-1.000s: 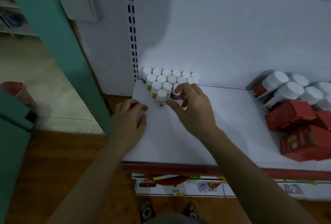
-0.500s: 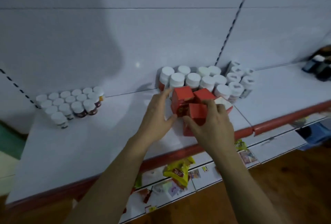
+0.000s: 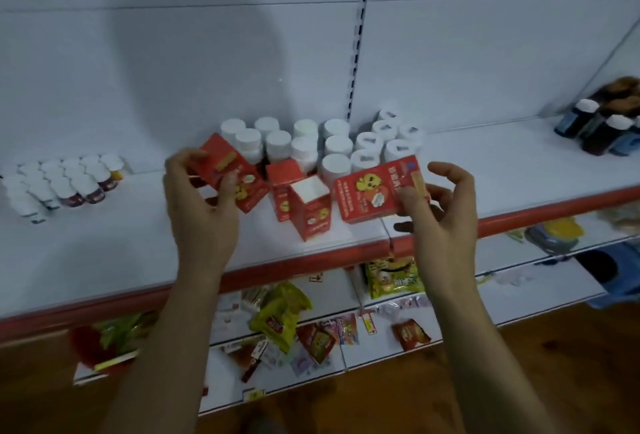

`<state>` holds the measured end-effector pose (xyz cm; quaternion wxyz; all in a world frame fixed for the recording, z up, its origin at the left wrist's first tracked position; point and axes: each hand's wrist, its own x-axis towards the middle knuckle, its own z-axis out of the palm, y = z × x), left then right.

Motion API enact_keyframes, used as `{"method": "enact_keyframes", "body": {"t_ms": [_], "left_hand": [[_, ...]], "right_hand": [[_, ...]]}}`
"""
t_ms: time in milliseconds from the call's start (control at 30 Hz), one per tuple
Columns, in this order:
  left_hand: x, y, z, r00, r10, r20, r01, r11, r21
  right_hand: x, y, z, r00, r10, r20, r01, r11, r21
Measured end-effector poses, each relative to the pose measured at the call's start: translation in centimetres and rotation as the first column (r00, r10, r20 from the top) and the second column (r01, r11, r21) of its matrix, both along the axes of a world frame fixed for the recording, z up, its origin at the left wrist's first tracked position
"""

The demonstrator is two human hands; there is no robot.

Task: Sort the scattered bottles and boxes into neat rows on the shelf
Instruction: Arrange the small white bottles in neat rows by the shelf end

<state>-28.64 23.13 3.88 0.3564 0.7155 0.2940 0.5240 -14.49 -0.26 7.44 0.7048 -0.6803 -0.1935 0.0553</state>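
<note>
L hand (image 3: 201, 211) grips a tilted red box (image 3: 227, 170), thumb & fingers curled round it. R hand (image 3: 445, 222) pinches a second red box (image 3: 372, 191) by its end, both just above the white shelf (image 3: 104, 253) w/ its red front strip (image 3: 311, 260). Two more boxes (image 3: 310, 213) stand on the shelf btwn the hands, white-capped bottles (image 3: 304, 149) in rows behind vs the white back panel (image 3: 173, 69), small bottles (image 3: 65, 180) grouped far left; below, a lower shelf (image 3: 519, 281) w/ scattered snack packets (image 3: 277, 315), wood floor (image 3: 571, 364) beneath.
</note>
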Motion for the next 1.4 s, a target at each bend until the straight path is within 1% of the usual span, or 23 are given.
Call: {"method": "enact_keyframes", "body": {"t_ms": [67, 100, 167, 200, 267, 367, 467, 533, 600, 700, 767, 833, 867, 933, 1000, 1133, 1233, 1300, 1367, 1400], "left_hand": [[1.7, -3.6, 2.1, 0.993, -0.063, 0.100, 0.061, 0.998, 0.020], [3.3, -5.5, 3.2, 0.986, -0.119, 0.117, 0.115, 0.992, 0.042], [7.6, -9.2, 4.7, 0.964, -0.244, 0.109, 0.235, 0.968, 0.089], [10.2, -10.9, 5.0, 0.943, -0.317, 0.098, 0.309, 0.947, 0.088], [15.9, -14.6, 5.0, 0.886, -0.460, 0.066, 0.459, 0.888, 0.023], [24.1, -20.9, 3.5, 0.782, -0.621, 0.050, 0.621, 0.773, -0.130], [31.5, -26.8, 1.7, 0.668, -0.743, 0.047, 0.729, 0.640, -0.242], [36.6, -30.1, 0.9, 0.615, -0.787, 0.035, 0.759, 0.580, -0.297], [42.2, -33.0, 0.7, 0.570, -0.819, 0.069, 0.780, 0.513, -0.359], [50.8, -36.7, 1.8, 0.506, -0.850, 0.144, 0.810, 0.411, -0.419], [56.1, -38.8, 3.4, 0.478, -0.861, 0.172, 0.832, 0.382, -0.402], [61.1, -40.8, 5.2, 0.468, -0.866, 0.179, 0.846, 0.380, -0.373], [63.4, -41.8, 6.1, 0.469, -0.866, 0.175, 0.850, 0.388, -0.356], [67.5, -43.7, 7.8, 0.465, -0.875, 0.139, 0.860, 0.408, -0.307], [71.6, -45.4, 8.8, 0.466, -0.882, 0.075, 0.864, 0.435, -0.253], [79.5, -48.4, 9.5, 0.511, -0.857, -0.067, 0.841, 0.515, -0.169], [85.5, -50.9, 9.5, 0.547, -0.833, -0.078, 0.826, 0.553, -0.108], [89.6, -53.0, 9.5, 0.575, -0.814, -0.079, 0.811, 0.580, -0.073], [93.2, -55.4, 9.4, 0.595, -0.798, -0.099, 0.794, 0.602, -0.082], [95.0, -56.5, 9.3, 0.590, -0.799, -0.113, 0.796, 0.599, -0.086]], "right_hand": [[2.6, -3.8, -0.9, 0.982, -0.068, -0.174, 0.081, 0.994, 0.067], [3.9, -5.8, -1.5, 0.960, -0.101, -0.261, 0.133, 0.985, 0.108], [6.4, -9.7, -2.8, 0.892, -0.160, -0.423, 0.260, 0.947, 0.190], [7.6, -11.7, -3.4, 0.853, -0.189, -0.487, 0.331, 0.916, 0.225], [10.0, -15.7, -4.6, 0.777, -0.248, -0.578, 0.465, 0.845, 0.263], [14.2, -21.7, -6.0, 0.680, -0.349, -0.645, 0.616, 0.748, 0.245], [19.2, -27.4, -6.9, 0.580, -0.461, -0.671, 0.745, 0.634, 0.209], [23.0, -30.9, -7.3, 0.529, -0.527, -0.665, 0.802, 0.566, 0.190], [27.1, -34.1, -6.9, 0.509, -0.586, -0.631, 0.827, 0.536, 0.170], [33.3, -38.7, -5.5, 0.491, -0.656, -0.573, 0.842, 0.527, 0.118], [37.2, -41.3, -4.1, 0.478, -0.723, -0.498, 0.863, 0.494, 0.111], [41.1, -43.6, -3.3, 0.472, -0.775, -0.421, 0.875, 0.470, 0.118], [43.1, -44.6, -3.1, 0.471, -0.764, -0.440, 0.878, 0.452, 0.157], [46.6, -46.4, -2.8, 0.442, -0.794, -0.418, 0.892, 0.439, 0.109], [50.6, -48.0, -2.8, 0.451, -0.802, -0.391, 0.883, 0.466, 0.062], [60.1, -52.0, -3.7, 0.550, -0.749, -0.370, 0.828, 0.546, 0.125], [68.8, -56.0, -4.4, 0.638, -0.732, -0.241, 0.764, 0.642, 0.073], [75.4, -58.7, -4.3, 0.690, -0.702, -0.174, 0.720, 0.690, 0.073], [81.8, -60.9, -3.1, 0.748, -0.657, -0.094, 0.662, 0.748, 0.041], [84.8, -61.8, -2.2, 0.771, -0.635, -0.046, 0.636, 0.772, 0.015]]}}
